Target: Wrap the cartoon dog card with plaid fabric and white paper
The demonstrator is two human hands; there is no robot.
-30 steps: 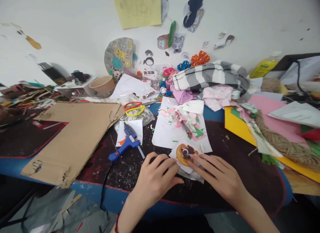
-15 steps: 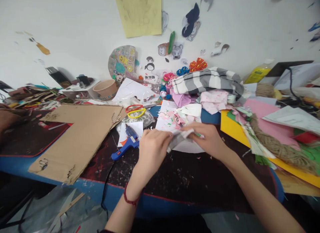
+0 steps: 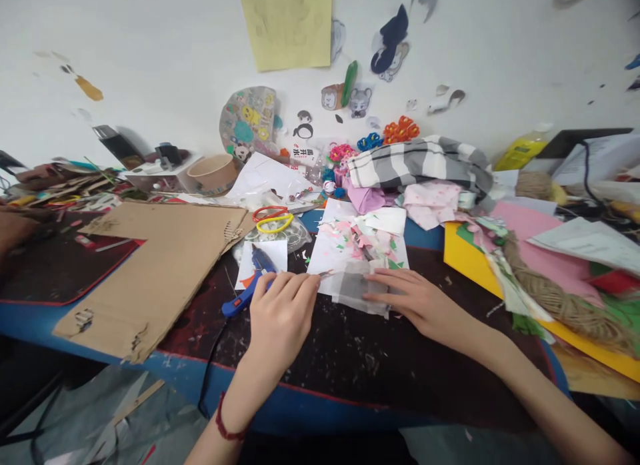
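Grey and see-through, a flat packet (image 3: pixel 356 285) lies before me on the near edge of white paper (image 3: pixel 327 235) strewn with scraps (image 3: pixel 345 233), on the counter (image 3: pixel 300 412). My right hand (image 3: pixel 425 302) rests on its right side, fingers loosely spread, not visibly gripping. My left hand (image 3: pixel 284 312) curls just left of it; whether it holds anything, I cannot tell. The packet seems light, soft, easily creased: best pinched along an edge.

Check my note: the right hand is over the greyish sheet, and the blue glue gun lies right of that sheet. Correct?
The side is wrong: the head view shows the blue glue gun left of the greyish sheet, by the left hand. The right hand is indeed over that sheet.
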